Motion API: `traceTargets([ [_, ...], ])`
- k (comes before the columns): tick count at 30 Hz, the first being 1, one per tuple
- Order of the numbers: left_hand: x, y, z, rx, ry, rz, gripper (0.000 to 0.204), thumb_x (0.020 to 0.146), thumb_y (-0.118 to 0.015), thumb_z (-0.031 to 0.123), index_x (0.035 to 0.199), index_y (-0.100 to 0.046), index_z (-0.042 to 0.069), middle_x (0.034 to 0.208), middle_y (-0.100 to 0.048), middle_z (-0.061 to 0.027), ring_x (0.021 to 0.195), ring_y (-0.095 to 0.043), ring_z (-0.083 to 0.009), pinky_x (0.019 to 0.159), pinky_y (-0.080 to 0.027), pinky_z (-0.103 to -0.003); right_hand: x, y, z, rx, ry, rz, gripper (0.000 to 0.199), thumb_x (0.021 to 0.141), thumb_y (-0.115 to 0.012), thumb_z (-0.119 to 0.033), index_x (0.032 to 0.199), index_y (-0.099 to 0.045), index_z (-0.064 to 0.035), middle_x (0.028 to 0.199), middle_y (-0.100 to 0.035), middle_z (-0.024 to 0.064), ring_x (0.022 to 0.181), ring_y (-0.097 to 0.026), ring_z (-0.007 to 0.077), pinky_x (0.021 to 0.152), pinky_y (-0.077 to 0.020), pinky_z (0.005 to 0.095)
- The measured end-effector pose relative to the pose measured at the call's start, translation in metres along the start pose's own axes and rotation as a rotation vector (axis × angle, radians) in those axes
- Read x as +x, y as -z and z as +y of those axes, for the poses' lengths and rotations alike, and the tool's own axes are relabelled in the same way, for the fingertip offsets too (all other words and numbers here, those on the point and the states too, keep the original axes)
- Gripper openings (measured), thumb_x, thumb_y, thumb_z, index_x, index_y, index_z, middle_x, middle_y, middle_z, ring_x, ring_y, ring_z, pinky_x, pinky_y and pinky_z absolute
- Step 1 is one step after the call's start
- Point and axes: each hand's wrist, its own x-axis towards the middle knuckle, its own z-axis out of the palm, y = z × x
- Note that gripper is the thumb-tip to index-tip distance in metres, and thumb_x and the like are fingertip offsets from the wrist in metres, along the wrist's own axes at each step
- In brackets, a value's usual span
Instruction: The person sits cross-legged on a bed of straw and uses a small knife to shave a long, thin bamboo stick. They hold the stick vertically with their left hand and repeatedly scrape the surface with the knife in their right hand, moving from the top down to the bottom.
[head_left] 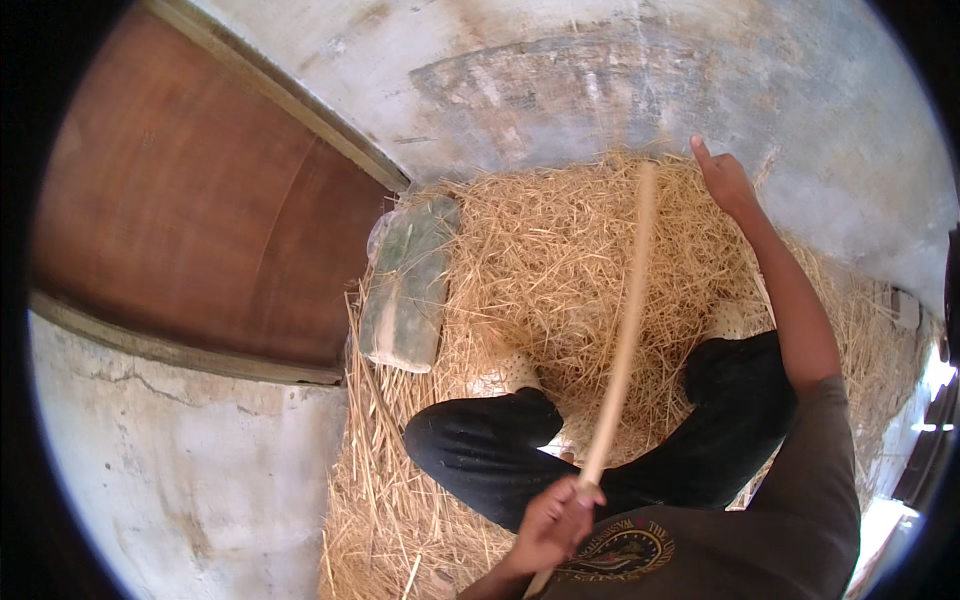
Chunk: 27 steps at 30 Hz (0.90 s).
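Note:
My left hand (pixel 557 518) is closed around the lower end of a long pale wooden stick (pixel 625 330). The stick points up and away over a pile of dry yellow straw (pixel 540 250). My right hand (pixel 722 180) is stretched out at the far edge of the straw, by the grey concrete wall (pixel 620 90). Its fingers are apart and it holds nothing. My legs in black trousers (pixel 480 450) stand in the straw, with a light shoe (pixel 505 375) showing.
A greenish-grey filled sack (pixel 408 285) lies at the straw's left edge. A brown wooden door (pixel 190 200) in a pale frame is further left. A cracked concrete surface (pixel 190 470) lies below the door. Bright openings show at the right rim.

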Motion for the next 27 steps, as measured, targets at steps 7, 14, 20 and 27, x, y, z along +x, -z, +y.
traceTargets([
  [7,0.043,0.019,0.032,0.061,-0.277,0.139,0.022,0.102,-0.042,0.022,0.103,-0.053,0.003,0.053,-0.043,0.0022,0.040,-0.034,-0.0024,0.038,-0.028,-0.018,-0.179,0.002,-0.100,0.010,0.831,-0.319,0.064,0.079,-0.058,-0.068,0.055,-0.059,-0.0091,0.043,-0.047,0.0068,0.038,-0.049,0.0227,0.040,-0.0386,0.0357],
  [14,0.039,0.005,0.043,0.080,-0.231,0.141,0.022,0.102,-0.043,0.021,0.101,-0.053,0.002,0.052,-0.042,0.0026,0.040,-0.033,-0.0022,0.038,-0.028,-0.018,-0.157,-0.012,-0.105,-0.026,0.671,-0.196,0.080,0.071,-0.047,-0.084,0.053,-0.060,-0.0080,0.043,-0.051,0.0085,0.039,-0.055,0.0242,0.039,-0.0401,0.0387],
  [20,0.039,0.004,0.044,0.087,-0.270,0.206,0.019,0.102,-0.044,0.018,0.102,-0.053,0.002,0.054,-0.039,0.0048,0.043,-0.030,-0.0009,0.040,-0.023,-0.019,-0.196,-0.008,-0.112,-0.080,0.962,-0.330,0.080,0.070,-0.049,-0.084,0.054,-0.059,-0.0060,0.043,-0.050,0.0086,0.039,-0.055,0.0238,0.038,-0.0399,0.0366],
  [27,0.038,-0.002,0.045,0.130,-0.240,0.173,0.015,0.101,-0.046,0.014,0.103,-0.053,0.001,0.057,-0.036,0.0073,0.047,-0.030,0.0001,0.043,-0.021,-0.020,-0.121,-0.015,-0.097,-0.145,0.571,-0.172,0.081,0.071,-0.047,-0.084,0.055,-0.062,-0.0063,0.042,-0.049,0.0089,0.038,-0.053,0.0240,0.038,-0.0387,0.0387],
])
